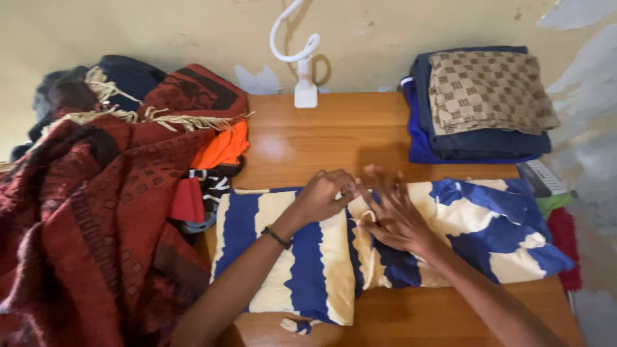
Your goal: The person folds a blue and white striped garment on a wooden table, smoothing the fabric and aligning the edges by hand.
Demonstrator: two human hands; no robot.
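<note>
A blue and cream striped garment (302, 257) lies flat along the near part of the wooden table (308, 135). My left hand (324, 195) rests on its upper middle edge with the fingers curled, pinching the fabric there. A dark band sits on that wrist. My right hand (393, 212) lies right beside it with the fingers spread, pressing on the cloth near a fold. The two hands almost touch.
A big heap of clothes with a dark red fringed blanket (83, 212) and an orange piece (225, 146) fills the left side. A folded stack (479, 106) topped by a brown checked cloth sits at the back right. A white clip stand (302, 64) rises at the back edge by the wall.
</note>
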